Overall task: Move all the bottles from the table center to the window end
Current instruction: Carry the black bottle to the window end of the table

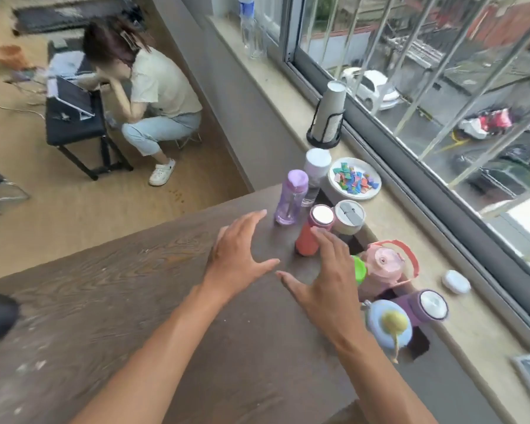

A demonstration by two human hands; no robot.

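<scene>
Both hands spread, empty: left hand [237,255], right hand [322,276] beside orange bottle [306,241].

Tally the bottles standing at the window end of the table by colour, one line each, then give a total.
Purple or lilac: 3, the clear lilac bottle, the pale lilac bottle, the dark purple bottle
Red-orange: 1
Pink with red handle: 1
Green cap, body hidden: 1
Beige with grey lid: 1
Pale blue with yellow top: 1
Total: 8
</scene>
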